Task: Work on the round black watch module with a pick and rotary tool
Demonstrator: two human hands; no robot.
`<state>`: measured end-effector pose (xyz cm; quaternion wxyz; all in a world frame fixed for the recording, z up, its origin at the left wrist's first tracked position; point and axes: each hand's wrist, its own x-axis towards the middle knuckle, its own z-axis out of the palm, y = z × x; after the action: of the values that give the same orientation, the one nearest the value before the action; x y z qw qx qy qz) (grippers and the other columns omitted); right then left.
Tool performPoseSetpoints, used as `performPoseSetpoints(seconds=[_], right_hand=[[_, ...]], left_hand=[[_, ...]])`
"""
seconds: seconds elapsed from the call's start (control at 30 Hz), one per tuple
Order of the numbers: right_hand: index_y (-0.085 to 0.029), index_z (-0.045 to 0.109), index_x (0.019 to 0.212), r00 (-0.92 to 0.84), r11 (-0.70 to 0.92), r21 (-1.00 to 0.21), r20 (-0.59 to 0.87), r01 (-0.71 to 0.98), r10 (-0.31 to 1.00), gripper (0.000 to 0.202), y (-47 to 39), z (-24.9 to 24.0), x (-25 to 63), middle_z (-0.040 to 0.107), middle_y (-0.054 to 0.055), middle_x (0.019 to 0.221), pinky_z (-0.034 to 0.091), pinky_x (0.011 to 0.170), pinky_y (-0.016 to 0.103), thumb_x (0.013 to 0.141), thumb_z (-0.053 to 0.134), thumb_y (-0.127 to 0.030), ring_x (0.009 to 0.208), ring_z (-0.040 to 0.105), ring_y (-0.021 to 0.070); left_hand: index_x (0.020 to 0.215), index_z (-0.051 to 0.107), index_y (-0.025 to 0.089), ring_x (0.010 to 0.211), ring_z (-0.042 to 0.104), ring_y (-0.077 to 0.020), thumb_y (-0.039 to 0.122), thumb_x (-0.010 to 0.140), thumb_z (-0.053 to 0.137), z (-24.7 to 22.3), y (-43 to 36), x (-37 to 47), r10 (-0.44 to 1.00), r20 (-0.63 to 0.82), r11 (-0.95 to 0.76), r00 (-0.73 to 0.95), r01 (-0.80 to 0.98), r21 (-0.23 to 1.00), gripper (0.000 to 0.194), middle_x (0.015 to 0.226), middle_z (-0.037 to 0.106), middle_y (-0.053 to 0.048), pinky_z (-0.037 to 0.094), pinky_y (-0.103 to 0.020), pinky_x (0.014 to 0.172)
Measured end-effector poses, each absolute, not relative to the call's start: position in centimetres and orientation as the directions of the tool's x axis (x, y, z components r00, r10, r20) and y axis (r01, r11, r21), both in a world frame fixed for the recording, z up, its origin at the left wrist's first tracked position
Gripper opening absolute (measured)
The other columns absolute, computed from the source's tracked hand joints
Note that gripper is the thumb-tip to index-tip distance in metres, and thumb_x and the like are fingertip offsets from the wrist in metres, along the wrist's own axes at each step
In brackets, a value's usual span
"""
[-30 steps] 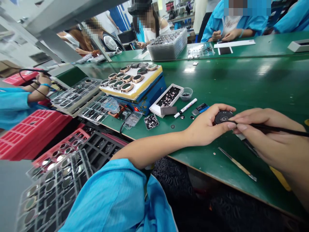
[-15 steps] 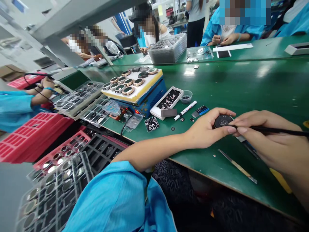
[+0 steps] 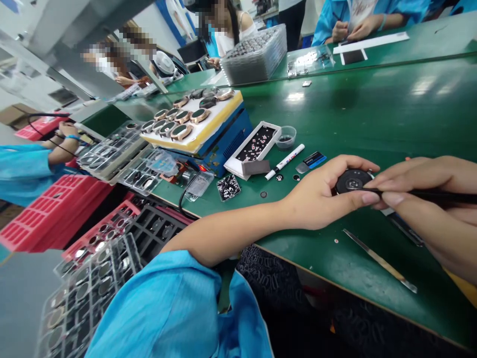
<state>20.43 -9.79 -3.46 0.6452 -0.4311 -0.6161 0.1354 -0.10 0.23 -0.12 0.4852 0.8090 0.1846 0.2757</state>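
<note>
My left hand (image 3: pixel 323 195) grips a round black watch case (image 3: pixel 352 181) and holds it down on the green table (image 3: pixel 372 124). My right hand (image 3: pixel 428 204) pinches a thin black tool (image 3: pixel 428 195) whose tip rests on the case. A blue sleeve (image 3: pixel 179 308) covers my left upper arm. A slim metal tweezer (image 3: pixel 380 260) lies on the table just below my hands.
A blue heating block (image 3: pixel 227 139) carries several gold-rimmed watch cases (image 3: pixel 179 119). Nearby lie a white parts tray (image 3: pixel 255 149), a small cup (image 3: pixel 286 136), a white marker (image 3: pixel 285 161) and clear trays (image 3: pixel 112 149). Red trays (image 3: pixel 48 209) stack at left. Co-workers sit across and at left.
The view has shifted slightly down and left. My hands stay on the watch case with the tool tip on it; nothing was picked up or let go.
</note>
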Motion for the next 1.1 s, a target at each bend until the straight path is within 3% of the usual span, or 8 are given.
performPoseSetpoints(seconds=[0.23, 0.4, 0.53, 0.7, 0.9, 1.1], right_hand=[[-0.036, 0.090, 0.095, 0.212, 0.604, -0.710, 0.694, 0.361, 0.688, 0.010, -9.96, -3.57, 20.32, 0.091, -0.005, 0.107, 0.064, 0.099, 0.045, 0.097, 0.088, -0.026, 0.099, 0.084, 0.0191], [-0.035, 0.089, 0.092, 0.209, 0.611, -0.697, 0.706, 0.376, 0.677, 0.011, -9.92, -3.35, 20.20, 0.091, -0.003, 0.103, 0.068, 0.088, 0.043, 0.097, 0.086, -0.025, 0.094, 0.085, 0.0204], [-0.036, 0.090, 0.094, 0.202, 0.604, -0.694, 0.705, 0.391, 0.680, 0.012, -9.85, -3.29, 20.31, 0.091, -0.002, 0.104, 0.070, 0.088, 0.046, 0.095, 0.085, -0.026, 0.093, 0.085, 0.0229], [-0.035, 0.089, 0.092, 0.186, 0.617, -0.673, 0.723, 0.407, 0.666, 0.013, -9.86, -3.19, 20.39, 0.091, -0.004, 0.101, 0.074, 0.086, 0.039, 0.095, 0.086, -0.023, 0.091, 0.086, 0.0192], [-0.036, 0.092, 0.095, 0.185, 0.597, -0.690, 0.704, 0.409, 0.686, 0.012, -9.85, -3.52, 20.67, 0.092, -0.002, 0.104, 0.075, 0.086, 0.038, 0.096, 0.086, -0.025, 0.093, 0.087, 0.0199], [-0.035, 0.086, 0.096, 0.102, 0.650, -0.639, 0.741, 0.410, 0.664, 0.017, -9.58, -2.76, 20.91, 0.091, -0.008, 0.101, 0.075, 0.084, 0.024, 0.098, 0.082, -0.018, 0.092, 0.089, 0.0136]], left_hand=[[0.135, 0.069, 0.020, 0.131, 0.074, -0.0283, 0.073, 0.096, 0.096, 0.06, 0.15, -0.20, 0.567, 0.235, -0.433, 0.790, 0.043, 0.900, 0.071, 0.144, 0.078, -0.014, 0.061, -0.045, 0.123], [0.136, 0.069, 0.020, 0.125, 0.074, -0.0261, 0.071, 0.096, 0.097, 0.12, 0.12, -0.25, 0.570, 0.215, -0.406, 0.793, 0.045, 0.913, 0.070, 0.139, 0.079, -0.013, 0.062, -0.044, 0.118], [0.134, 0.070, 0.020, 0.124, 0.075, -0.0264, 0.068, 0.095, 0.099, -0.09, 0.44, -0.31, 0.549, 0.214, -0.416, 0.808, 0.042, 0.908, 0.068, 0.136, 0.080, -0.013, 0.063, -0.044, 0.118], [0.136, 0.071, 0.020, 0.125, 0.076, -0.0265, 0.064, 0.096, 0.099, -0.61, 0.92, -0.32, 0.536, 0.249, -0.456, 0.807, 0.029, 0.889, 0.066, 0.138, 0.080, -0.013, 0.063, -0.043, 0.118], [0.135, 0.071, 0.021, 0.128, 0.077, -0.0279, 0.064, 0.095, 0.100, -0.85, 1.02, -0.14, 0.534, 0.253, -0.451, 0.806, 0.019, 0.892, 0.065, 0.140, 0.080, -0.013, 0.061, -0.044, 0.121], [0.135, 0.072, 0.020, 0.121, 0.074, -0.0243, 0.062, 0.095, 0.100, -0.62, 0.71, -0.06, 0.560, 0.215, -0.432, 0.800, 0.060, 0.900, 0.065, 0.135, 0.080, -0.012, 0.059, -0.039, 0.113]])
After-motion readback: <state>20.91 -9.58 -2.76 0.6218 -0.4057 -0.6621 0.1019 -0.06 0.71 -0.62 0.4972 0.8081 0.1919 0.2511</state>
